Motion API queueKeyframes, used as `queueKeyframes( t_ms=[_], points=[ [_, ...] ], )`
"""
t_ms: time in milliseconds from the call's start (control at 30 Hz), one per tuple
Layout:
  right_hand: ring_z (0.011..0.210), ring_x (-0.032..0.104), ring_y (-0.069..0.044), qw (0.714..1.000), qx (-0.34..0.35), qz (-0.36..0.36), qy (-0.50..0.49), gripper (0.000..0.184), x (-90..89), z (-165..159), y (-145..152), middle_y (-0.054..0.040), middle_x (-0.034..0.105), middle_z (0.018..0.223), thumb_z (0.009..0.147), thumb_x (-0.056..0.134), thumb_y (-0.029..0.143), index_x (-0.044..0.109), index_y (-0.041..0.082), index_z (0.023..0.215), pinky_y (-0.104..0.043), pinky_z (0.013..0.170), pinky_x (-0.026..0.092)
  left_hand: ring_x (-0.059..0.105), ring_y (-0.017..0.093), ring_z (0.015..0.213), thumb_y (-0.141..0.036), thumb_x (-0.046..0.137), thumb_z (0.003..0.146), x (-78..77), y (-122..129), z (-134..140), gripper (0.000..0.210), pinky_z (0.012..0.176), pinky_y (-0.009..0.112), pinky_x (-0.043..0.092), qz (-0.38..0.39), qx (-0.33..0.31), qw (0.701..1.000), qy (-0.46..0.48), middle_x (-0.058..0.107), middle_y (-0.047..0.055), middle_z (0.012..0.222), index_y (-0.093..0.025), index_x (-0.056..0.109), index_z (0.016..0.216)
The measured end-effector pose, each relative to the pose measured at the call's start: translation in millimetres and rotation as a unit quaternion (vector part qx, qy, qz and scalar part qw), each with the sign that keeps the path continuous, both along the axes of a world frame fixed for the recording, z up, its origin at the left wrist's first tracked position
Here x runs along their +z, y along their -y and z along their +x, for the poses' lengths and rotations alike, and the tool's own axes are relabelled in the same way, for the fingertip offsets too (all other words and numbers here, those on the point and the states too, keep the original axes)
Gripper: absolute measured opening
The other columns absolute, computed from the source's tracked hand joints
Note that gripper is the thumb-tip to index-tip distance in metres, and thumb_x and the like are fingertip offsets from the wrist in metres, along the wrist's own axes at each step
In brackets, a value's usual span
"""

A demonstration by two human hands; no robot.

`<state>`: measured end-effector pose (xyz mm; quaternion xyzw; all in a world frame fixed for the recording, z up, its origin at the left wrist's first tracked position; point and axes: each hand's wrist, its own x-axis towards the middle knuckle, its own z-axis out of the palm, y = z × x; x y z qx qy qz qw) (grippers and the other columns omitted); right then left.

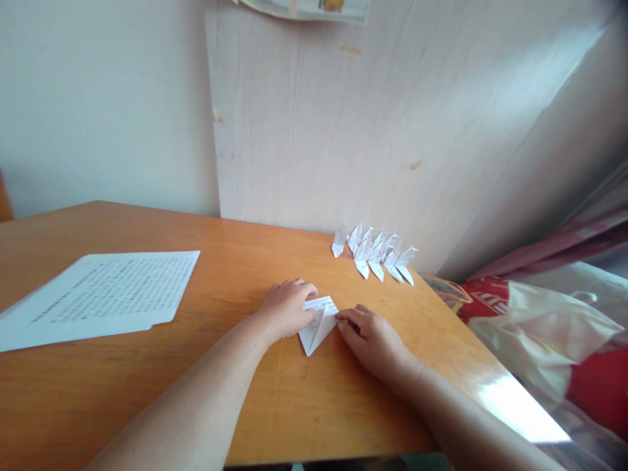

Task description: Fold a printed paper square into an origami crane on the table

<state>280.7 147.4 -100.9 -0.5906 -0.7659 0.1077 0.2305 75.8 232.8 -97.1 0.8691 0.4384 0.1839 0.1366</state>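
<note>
A small sheet of printed white paper (318, 327), folded to a point at its near end, lies on the wooden table between my hands. A triangular flap slants across its right half. My left hand (290, 306) grips it along the left edge, with the fingers bent beside the far left corner. From the right, my right hand (369, 335) pinches the paper's right corner between thumb and curled fingers. Farther back stand several folded paper figures (377, 254) with upright points, grouped in rows and touching neither hand.
A stack of printed sheets (122, 288) lies on the table (235, 405) at the left. Behind the table rises a pale board (314, 131) against the wall. Beyond the table's right edge are red and white plastic bags (540, 327). Light glares off the near right corner.
</note>
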Motion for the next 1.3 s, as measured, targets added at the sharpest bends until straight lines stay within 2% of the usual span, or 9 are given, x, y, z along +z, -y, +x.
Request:
queueKeyframes(
  t_ms=[167, 267, 367, 533, 600, 767, 933, 1133, 1300],
  points=[
    [0.089, 0.061, -0.019, 1.0, 0.007, 0.002, 0.013, 0.022, 11.0, -7.0, 6.0, -0.0061, 0.065, 0.093, 0.094, 0.049, 0.022, 0.069, 0.021, 0.102, -0.029, 0.079, 0.044, 0.062, 0.022, 0.092, -0.027, 0.061, 0.078, -1.5, -1.6, -2.3, 0.019, 0.075, 0.029, 0.047, -0.029, 0.024, 0.999, 0.037, 0.065, 0.005, 0.1, -0.022, 0.061, 0.097],
    [0.089, 0.059, -0.02, 0.998, 0.034, -0.005, 0.048, 0.019, 17.7, -12.8, 8.5, -0.0062, 0.066, 0.09, 0.094, 0.05, 0.025, 0.069, 0.021, 0.094, -0.03, 0.08, 0.043, 0.062, 0.021, 0.093, -0.022, 0.062, 0.076, -3.8, -1.2, -2.5, 0.018, 0.076, 0.028, 0.046, -0.032, 0.05, 0.997, 0.05, 0.065, 0.006, 0.101, -0.021, 0.059, 0.093],
    [0.094, 0.058, -0.023, 0.994, 0.062, 0.002, 0.089, 0.02, 19.8, -11.4, 6.2, -0.0082, 0.067, 0.097, 0.093, 0.054, 0.033, 0.069, 0.02, 0.098, -0.034, 0.086, 0.043, 0.063, 0.02, 0.091, -0.019, 0.059, 0.076, -3.5, 2.5, -1.2, 0.016, 0.073, 0.028, 0.046, -0.056, 0.065, 0.994, 0.066, 0.066, 0.005, 0.099, -0.021, 0.057, 0.092],
    [0.106, 0.057, -0.027, 0.987, 0.109, 0.012, 0.119, 0.027, 23.0, 11.0, -11.1, -0.0112, 0.067, 0.11, 0.092, 0.056, 0.033, 0.069, 0.02, 0.112, -0.04, 0.093, 0.042, 0.066, 0.017, 0.069, -0.028, 0.048, 0.087, 6.4, 14.0, 0.9, 0.022, 0.056, 0.025, 0.044, -0.245, 0.052, 0.961, 0.121, 0.068, 0.002, 0.082, -0.021, 0.057, 0.107],
    [0.105, 0.058, -0.026, 0.984, 0.139, -0.001, 0.107, 0.026, 26.0, 21.1, -19.8, -0.0103, 0.068, 0.11, 0.091, 0.056, 0.027, 0.069, 0.022, 0.113, -0.039, 0.092, 0.043, 0.065, 0.016, 0.068, -0.027, 0.049, 0.086, 9.7, 17.5, 0.7, 0.023, 0.057, 0.025, 0.045, -0.271, 0.024, 0.955, 0.119, 0.068, 0.0, 0.081, -0.021, 0.058, 0.106],
    [0.099, 0.061, -0.023, 0.981, 0.185, -0.009, 0.062, 0.031, 27.0, 34.3, -33.7, -0.0062, 0.071, 0.104, 0.089, 0.05, 0.014, 0.071, 0.024, 0.11, -0.035, 0.089, 0.045, 0.062, 0.018, 0.092, -0.011, 0.05, 0.074, 14.7, 23.7, 0.5, 0.031, 0.081, 0.029, 0.049, -0.118, -0.073, 0.987, 0.081, 0.065, 0.002, 0.097, -0.024, 0.062, 0.1],
    [0.092, 0.063, -0.02, 0.986, 0.167, 0.007, 0.003, 0.033, 17.8, 37.9, -34.6, -0.0049, 0.072, 0.097, 0.088, 0.049, 0.012, 0.073, 0.023, 0.108, -0.033, 0.087, 0.046, 0.055, 0.024, 0.105, -0.016, 0.061, 0.073, 21.4, 32.5, 5.8, 0.035, 0.095, 0.038, 0.044, 0.014, -0.068, 0.998, 0.008, 0.059, 0.004, 0.108, -0.026, 0.061, 0.106],
    [0.091, 0.062, -0.021, 0.988, 0.152, -0.011, -0.01, 0.028, 18.7, 40.2, -29.8, -0.0055, 0.072, 0.095, 0.089, 0.051, 0.016, 0.072, 0.023, 0.106, -0.034, 0.086, 0.046, 0.052, 0.025, 0.109, -0.016, 0.065, 0.074, 17.9, 39.5, 13.4, 0.036, 0.098, 0.04, 0.042, 0.033, -0.097, 0.995, -0.002, 0.058, 0.004, 0.113, -0.027, 0.059, 0.109],
    [0.091, 0.063, -0.02, 0.988, 0.153, -0.005, -0.031, 0.031, 17.1, 41.3, -26.4, -0.0058, 0.072, 0.102, 0.091, 0.047, 0.015, 0.067, 0.022, 0.113, -0.032, 0.083, 0.046, 0.049, 0.025, 0.117, -0.01, 0.063, 0.076, 13.2, 44.4, 20.9, 0.052, 0.104, 0.042, 0.038, 0.049, -0.138, 0.989, 0.008, 0.058, 0.004, 0.128, -0.027, 0.054, 0.124]
  ],
)
